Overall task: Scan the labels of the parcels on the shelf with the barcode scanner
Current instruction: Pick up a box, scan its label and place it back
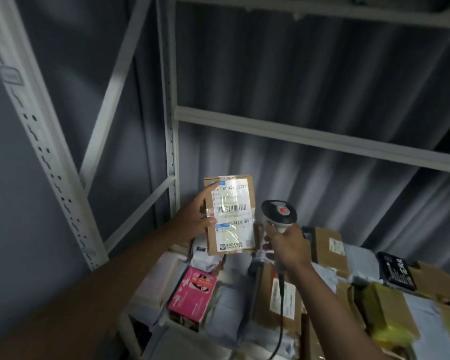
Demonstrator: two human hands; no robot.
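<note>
The white metal shelf [320, 137] carries a heap of parcels [281, 294] at 5 o'clock. Above it, the left hand [192, 222] grips an upright cardboard parcel [230, 214], label facing the camera. At its 3 o'clock, the right hand [287, 245] clasps the barcode scanner [278, 213].

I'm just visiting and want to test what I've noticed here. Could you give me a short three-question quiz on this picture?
1. True or false: the left hand holds up a brown box with its label facing the camera.
2. What does the right hand grip? A) pen B) scanner C) tape roll
3. Fill in: on the shelf, below the left hand, lies a ____ box.

Key: 1 true; 2 B; 3 pink.
</note>
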